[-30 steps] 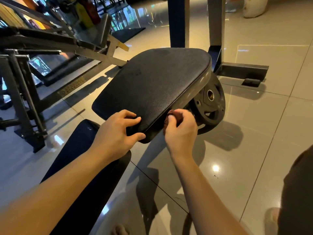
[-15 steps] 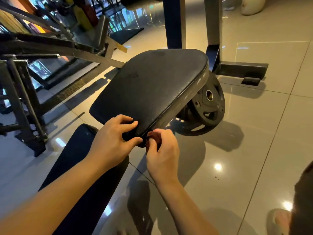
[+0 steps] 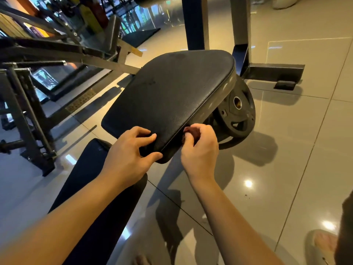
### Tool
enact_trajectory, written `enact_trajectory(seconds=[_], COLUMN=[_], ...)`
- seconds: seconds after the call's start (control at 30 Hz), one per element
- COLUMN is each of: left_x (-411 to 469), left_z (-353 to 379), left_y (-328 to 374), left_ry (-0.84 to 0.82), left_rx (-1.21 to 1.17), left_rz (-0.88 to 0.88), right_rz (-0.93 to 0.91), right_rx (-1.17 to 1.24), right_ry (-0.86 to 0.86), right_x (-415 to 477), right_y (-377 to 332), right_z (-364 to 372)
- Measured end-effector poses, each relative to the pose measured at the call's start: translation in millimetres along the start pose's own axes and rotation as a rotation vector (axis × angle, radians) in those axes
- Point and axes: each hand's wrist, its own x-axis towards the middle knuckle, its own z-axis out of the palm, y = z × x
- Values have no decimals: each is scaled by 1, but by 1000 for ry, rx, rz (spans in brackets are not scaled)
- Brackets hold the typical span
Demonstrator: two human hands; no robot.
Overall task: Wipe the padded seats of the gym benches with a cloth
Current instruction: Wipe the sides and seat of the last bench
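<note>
The right hand [image 3: 199, 150], with the dark reddish cloth [image 3: 191, 131] bunched in its fingers, is now higher and further right in the frame than half a second ago. Then it was at the near corner of the padded seat [image 3: 172, 96], just beside the thumb of the left hand [image 3: 128, 152]. Now the cloth is against the seat's right side edge, about where it was a second ago, and a gap shows between the two hands.
</note>
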Motion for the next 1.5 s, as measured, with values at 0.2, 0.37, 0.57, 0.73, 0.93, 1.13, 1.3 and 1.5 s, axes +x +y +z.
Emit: enact_trajectory(seconds=[0.2,0.37,0.57,0.73,0.93,1.13,1.3,1.5], left_x=[-5,0,-6,-2,-4,0,-1,6], left_z=[2,0,1,1,1,2,0,-4], left_y=[-3,0,-3,0,-1,-2,-4,-1], left_ry=[-7,15,9,13,10,6,4,-38], left_rx=[25,-3,11,-26,14,-19,-9,24], left_rz=[-5,6,3,21,-4,-10,-7,-12], right_rz=[-42,18,-44,61,43,9,35,-77], right_rx=[6,-6,-22,-23,-3,-32,-21,-33], right_ry=[-135,28,-164,69,-127,11,-54,-67], right_x=[-46,7,-57,29,-36,12,-4,-1], right_y=[-9,0,-10,1,-12,0,-8,-12], right_z=[2,0,2,-7,-3,-6,-7,-9])
